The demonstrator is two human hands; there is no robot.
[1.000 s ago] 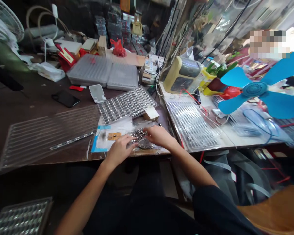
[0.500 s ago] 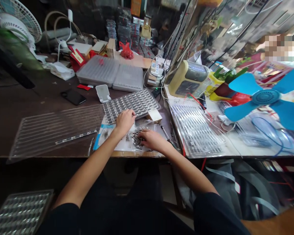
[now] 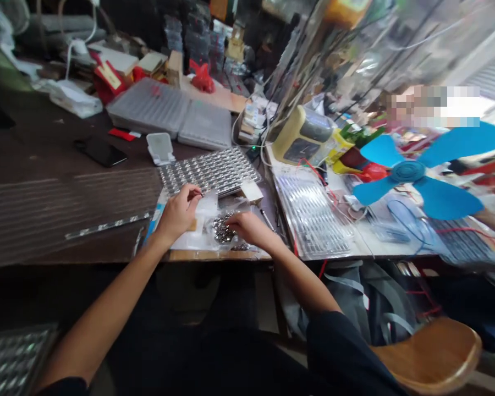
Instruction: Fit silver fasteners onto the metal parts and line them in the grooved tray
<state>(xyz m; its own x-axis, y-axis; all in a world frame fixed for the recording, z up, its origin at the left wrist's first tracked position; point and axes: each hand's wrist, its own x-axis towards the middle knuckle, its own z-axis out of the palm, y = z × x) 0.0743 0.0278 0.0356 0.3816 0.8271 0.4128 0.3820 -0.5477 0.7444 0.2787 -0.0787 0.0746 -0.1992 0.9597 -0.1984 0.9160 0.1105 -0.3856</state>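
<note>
My left hand [image 3: 181,212] is held above the white paper [image 3: 183,240], just in front of a tray filled with rows of small metal pieces [image 3: 208,169]. Its thumb and fingertips are pinched together; whatever sits between them is too small to make out. My right hand [image 3: 249,228] has its fingers drawn together at the edge of a heap of small shiny metal parts [image 3: 223,228], which lies on clear plastic. Its fingertips are partly hidden, so what they pinch does not show. A pale block [image 3: 251,192] sits beyond my right hand.
To the left lies a clear ribbed tray [image 3: 70,201] carrying one metal strip [image 3: 107,225]. A phone [image 3: 101,151] and a small white open case [image 3: 160,148] lie behind. More filled trays [image 3: 313,214] and a blue-bladed fan [image 3: 408,171] occupy the right side.
My left hand has drawn back from the metal-filled tray, towards me and left, above the paper. My right hand stays at the heap. The whole view has swung to the right.
</note>
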